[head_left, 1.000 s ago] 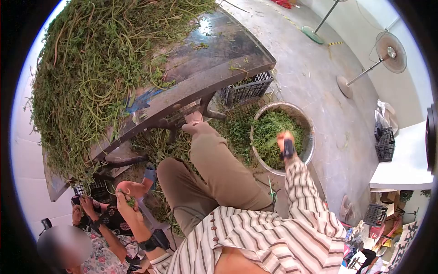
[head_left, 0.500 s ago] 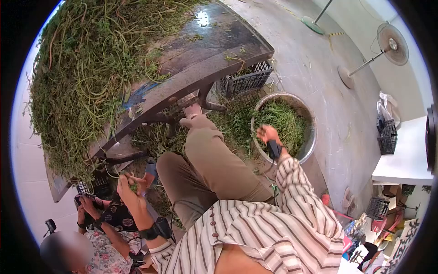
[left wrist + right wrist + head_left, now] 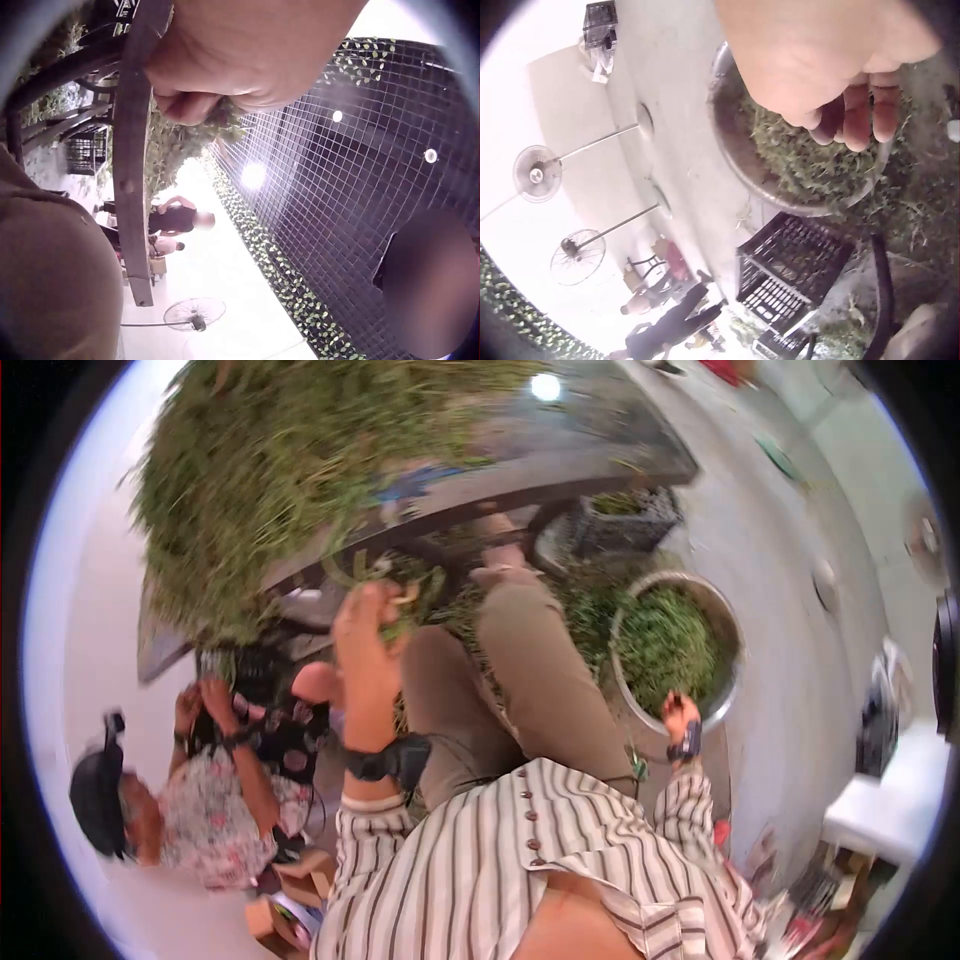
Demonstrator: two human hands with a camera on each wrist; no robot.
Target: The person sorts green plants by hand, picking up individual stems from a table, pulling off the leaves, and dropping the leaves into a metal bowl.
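Observation:
The left hand (image 3: 368, 630) is raised near the table's edge with curled fingers round some green stems (image 3: 400, 615); in the left wrist view the same hand (image 3: 240, 60) has leaves (image 3: 225, 124) showing under its fingers. The right hand (image 3: 681, 714), at the near rim of a round metal tub (image 3: 738, 660), has loosely bent fingers with nothing seen in them. In the right wrist view that hand (image 3: 840, 82) hangs over the cut greens (image 3: 802, 161) in the tub. A large heap of long-stemmed greens (image 3: 270, 480) covers much of the table (image 3: 600, 435).
A black crate (image 3: 625, 525) stands under the table's right corner, with loose greens (image 3: 580, 600) on the floor beside the tub. Another person (image 3: 220, 800) sits at the left. Standing fans (image 3: 536, 174) are beyond the tub, and a white table (image 3: 890, 790) is at the right.
The left hand has risen toward the table edge with its greens. The right hand has moved from over the tub to its near rim. The head view has shifted, so the scene sits further right.

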